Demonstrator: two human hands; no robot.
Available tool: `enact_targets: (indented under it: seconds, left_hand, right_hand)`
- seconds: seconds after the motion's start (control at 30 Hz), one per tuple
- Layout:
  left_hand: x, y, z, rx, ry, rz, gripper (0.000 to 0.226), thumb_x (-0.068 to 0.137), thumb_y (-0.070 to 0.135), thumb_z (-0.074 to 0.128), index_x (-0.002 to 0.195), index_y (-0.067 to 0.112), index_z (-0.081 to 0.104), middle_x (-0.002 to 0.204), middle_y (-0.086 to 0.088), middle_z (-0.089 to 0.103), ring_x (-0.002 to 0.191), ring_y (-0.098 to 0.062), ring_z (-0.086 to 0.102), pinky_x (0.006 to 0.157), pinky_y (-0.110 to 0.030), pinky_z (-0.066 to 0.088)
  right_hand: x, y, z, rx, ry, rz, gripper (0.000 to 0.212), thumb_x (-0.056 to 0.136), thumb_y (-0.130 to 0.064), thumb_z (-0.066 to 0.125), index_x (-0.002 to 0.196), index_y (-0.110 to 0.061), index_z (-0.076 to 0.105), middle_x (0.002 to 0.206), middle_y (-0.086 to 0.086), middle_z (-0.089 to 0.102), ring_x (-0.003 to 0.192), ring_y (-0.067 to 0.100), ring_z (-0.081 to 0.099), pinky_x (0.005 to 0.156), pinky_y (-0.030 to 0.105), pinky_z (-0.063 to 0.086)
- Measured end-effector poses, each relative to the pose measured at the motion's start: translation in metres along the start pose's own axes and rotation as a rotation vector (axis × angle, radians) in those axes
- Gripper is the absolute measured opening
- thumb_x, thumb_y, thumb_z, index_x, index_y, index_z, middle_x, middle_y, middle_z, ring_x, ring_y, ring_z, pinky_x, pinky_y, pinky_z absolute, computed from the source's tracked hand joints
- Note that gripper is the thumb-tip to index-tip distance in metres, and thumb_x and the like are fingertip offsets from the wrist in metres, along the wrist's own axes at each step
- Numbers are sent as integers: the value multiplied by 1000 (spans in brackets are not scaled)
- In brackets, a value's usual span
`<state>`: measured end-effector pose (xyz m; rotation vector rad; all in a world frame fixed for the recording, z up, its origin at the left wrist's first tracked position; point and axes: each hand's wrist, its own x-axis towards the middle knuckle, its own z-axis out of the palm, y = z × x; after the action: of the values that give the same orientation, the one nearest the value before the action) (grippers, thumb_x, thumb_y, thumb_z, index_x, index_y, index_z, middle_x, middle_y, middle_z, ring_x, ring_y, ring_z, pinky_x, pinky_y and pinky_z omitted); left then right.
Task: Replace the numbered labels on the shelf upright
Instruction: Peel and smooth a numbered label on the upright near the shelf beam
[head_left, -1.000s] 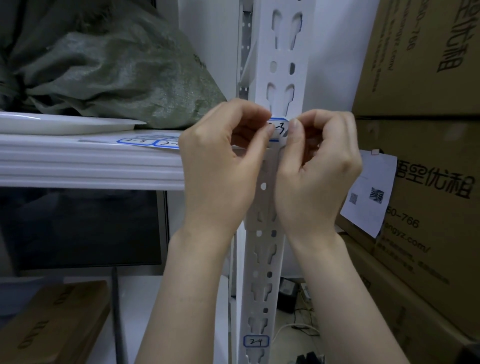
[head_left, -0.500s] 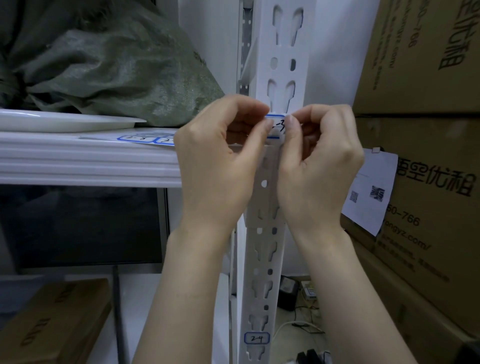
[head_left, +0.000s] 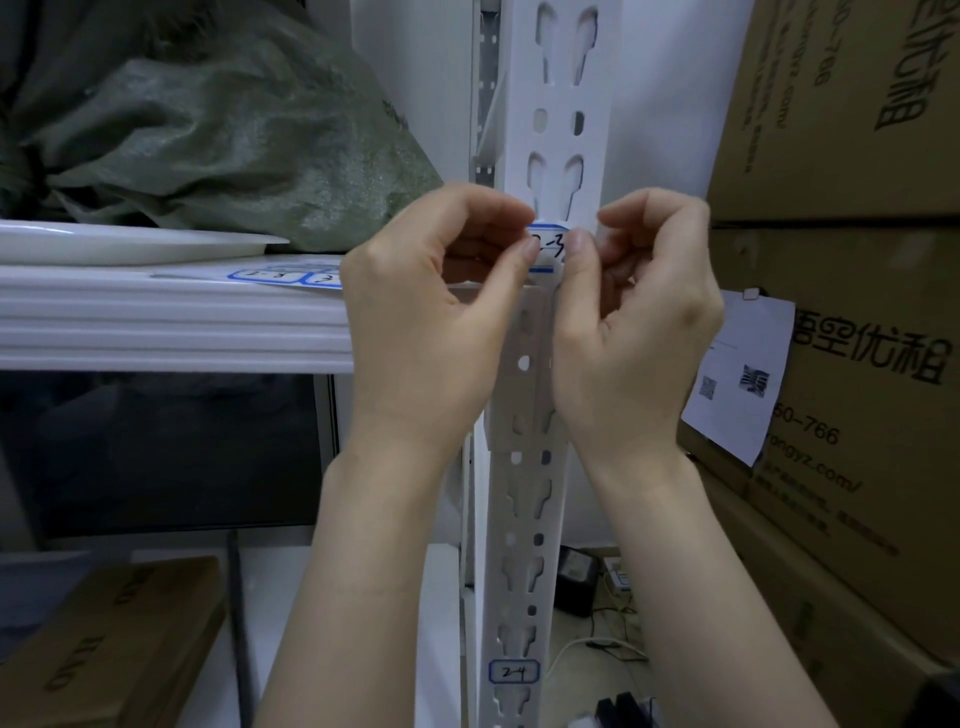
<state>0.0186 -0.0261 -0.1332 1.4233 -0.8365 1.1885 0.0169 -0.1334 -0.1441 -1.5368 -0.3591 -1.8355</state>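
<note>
The label (head_left: 549, 248) marked 2-3 lies across the front of the white upright (head_left: 571, 104), level with the shelf's (head_left: 171, 322) top edge. The left hand (head_left: 436, 322) pinches its left end between thumb and forefinger, and the right hand (head_left: 639, 332) pinches its right end. Lower on the upright is a label marked 2-4 (head_left: 514, 672). A sheet of labels (head_left: 291, 274) lies at the shelf's front edge. Behind it sits a tied green sack (head_left: 234, 145), contents hidden. Closed cardboard boxes (head_left: 857, 104) are stacked at right.
</note>
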Motion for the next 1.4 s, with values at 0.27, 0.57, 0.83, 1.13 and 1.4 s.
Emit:
enact_targets:
  seconds: [0.27,0.57,0.83,1.13,1.4]
  left_hand:
    - [0,0,-1,12,-33,16,10,87,7,71,97,8,71,88,2,70,83,-7,68,75,-18,54]
    - [0,1,-4,-77,-40,-8,16,87,3,71,99,13,69,91,6,70,88,-8,70,80,-21,55]
    - [0,2,-4,-55,-46,1,13,87,8,72,98,14,69,90,9,70,86,-6,69,78,-18,54]
    - [0,2,-3,-49,-37,-2,10,87,8,72,95,15,70,87,9,70,82,-5,69,75,-17,52]
    - [0,2,-4,-17,-43,9,8,87,8,72,95,12,71,87,7,70,82,-6,69,75,-17,53]
  right_hand:
    - [1,1,-1,-41,-12,-32,6,91,-4,64,86,-1,64,85,7,57,66,2,44,64,6,37]
    - [1,2,-1,-6,27,-2,9,94,-5,60,87,-1,65,82,1,56,69,-5,46,64,7,36]
    - [3,3,-2,-3,-3,-11,7,90,-6,65,84,-2,66,83,6,60,67,-2,48,62,9,38]
    - [1,1,0,-72,-12,-34,7,91,-5,65,86,-1,65,86,7,58,67,3,47,63,9,39]
    - [-1,-2,3,-151,-18,-16,10,95,-9,59,88,-2,63,86,-1,51,64,5,39,62,4,34]
